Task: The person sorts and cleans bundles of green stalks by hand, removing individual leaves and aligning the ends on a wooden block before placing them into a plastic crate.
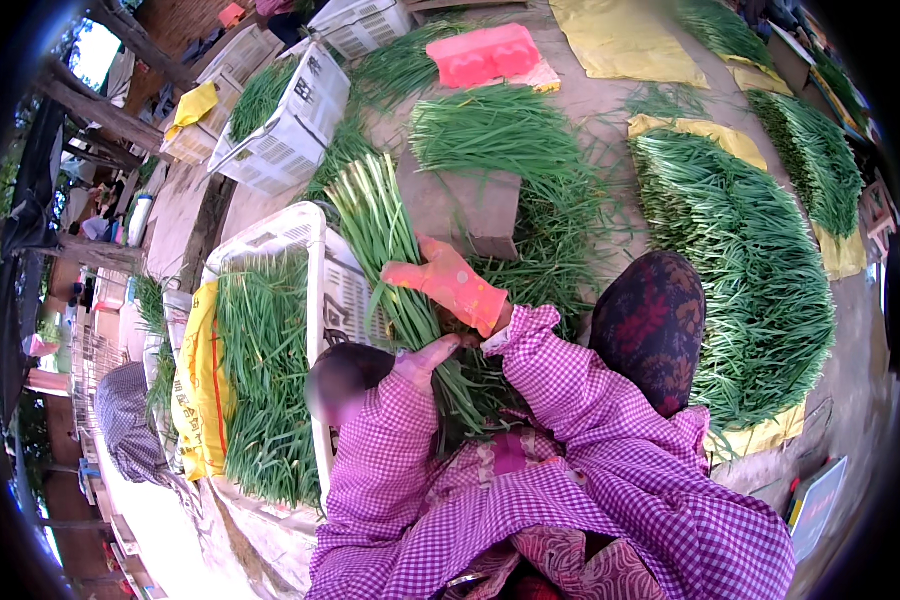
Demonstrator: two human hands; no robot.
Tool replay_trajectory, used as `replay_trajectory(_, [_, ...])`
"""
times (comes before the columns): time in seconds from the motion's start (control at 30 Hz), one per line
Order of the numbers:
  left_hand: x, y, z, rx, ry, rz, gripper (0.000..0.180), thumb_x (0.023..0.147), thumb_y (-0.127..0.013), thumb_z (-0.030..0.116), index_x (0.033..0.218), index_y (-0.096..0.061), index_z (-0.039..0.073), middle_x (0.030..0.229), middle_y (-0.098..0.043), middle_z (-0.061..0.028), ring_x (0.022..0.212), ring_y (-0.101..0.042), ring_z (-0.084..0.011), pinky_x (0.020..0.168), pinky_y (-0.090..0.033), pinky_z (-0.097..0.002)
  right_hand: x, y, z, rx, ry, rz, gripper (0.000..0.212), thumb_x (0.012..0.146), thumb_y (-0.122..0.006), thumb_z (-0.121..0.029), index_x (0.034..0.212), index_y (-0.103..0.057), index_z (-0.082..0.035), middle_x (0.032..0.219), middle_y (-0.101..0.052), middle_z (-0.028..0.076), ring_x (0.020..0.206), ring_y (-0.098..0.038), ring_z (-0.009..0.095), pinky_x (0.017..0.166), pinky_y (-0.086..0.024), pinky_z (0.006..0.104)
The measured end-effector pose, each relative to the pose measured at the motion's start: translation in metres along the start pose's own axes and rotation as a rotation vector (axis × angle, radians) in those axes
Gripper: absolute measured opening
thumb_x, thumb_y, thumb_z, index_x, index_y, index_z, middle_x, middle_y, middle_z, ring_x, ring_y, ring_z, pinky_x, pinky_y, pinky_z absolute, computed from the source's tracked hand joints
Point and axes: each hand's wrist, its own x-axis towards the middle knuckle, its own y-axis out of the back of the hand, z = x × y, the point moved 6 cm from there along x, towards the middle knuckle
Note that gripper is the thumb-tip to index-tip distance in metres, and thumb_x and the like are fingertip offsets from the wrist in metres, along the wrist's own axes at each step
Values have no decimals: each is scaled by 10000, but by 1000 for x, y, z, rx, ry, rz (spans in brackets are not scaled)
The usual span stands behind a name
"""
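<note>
A long bundle of green chives with pale stem ends slants across the space before my lap. My right hand, in an orange-pink patterned glove, grips its middle, with the thumb laid across the stalks. Lower on the same bundle, my left hand closes around the leafy part; its fingers are partly hidden by the leaves and sleeve. The pale stem ends point away from me, toward the upper left. Just left of the bundle stands a white plastic crate, filled with more chives.
A yellow sack hangs over the crate's left side. Ahead lie loose chives on a low block and a pink-red slab. Rows of chives cover yellow sheets at right. Another white crate stands far left.
</note>
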Motion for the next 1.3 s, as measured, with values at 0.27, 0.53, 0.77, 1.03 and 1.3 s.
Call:
replay_trajectory(0.27, [-59, -25, 55, -79, 65, 359, 382, 778, -614, 8, 1142, -501, 31, 795, -615, -165, 594, -600, -216, 530, -522, -330, 15, 73, -22, 86, 41, 346, 259, 858, -597, -271, 966, -589, -36, 774, -603, 13, 589, -539, 101, 550, -417, 213])
replay_trajectory(0.53, [-43, -5, 32, 250, 98, 418, 381, 733, -653, 11, 1094, -539, -33, 742, -628, -116, 478, -552, -166, 373, -434, -261, 16, 44, -9, -232, -94, 163, 206, 853, -597, -245, 827, -580, -41, 660, -543, -16, 511, -462, 75, 458, -352, 200])
replay_trajectory(0.77, [-42, -4, 29, 218, 116, 490, 367, 754, -664, 48, 1100, -551, -4, 651, -574, -81, 474, -529, -168, 367, -440, -272, 17, 52, -11, -405, -19, 163, 231, 844, -608, -271, 786, -600, -48, 635, -536, -16, 501, -443, 61, 452, -360, 213])
replay_trajectory(1.03, [-47, -1, 39, 146, 134, 306, 337, 801, -636, 190, 1070, -548, 7, 595, -543, -56, 438, -489, -132, 349, -388, -252, 18, 57, -13, -280, -50, 198, 211, 840, -608, -238, 782, -589, -37, 645, -536, -16, 500, -458, 66, 449, -377, 212])
replay_trajectory(1.3, [-86, 21, 74, 178, 159, 307, 524, 919, -416, 479, 1112, -538, 7, 555, -536, -61, 380, -441, -127, 352, -391, -254, 11, 70, -34, -147, 121, 406, 257, 836, -607, -225, 996, -633, -25, 747, -606, -11, 661, -547, 82, 613, -454, 231])
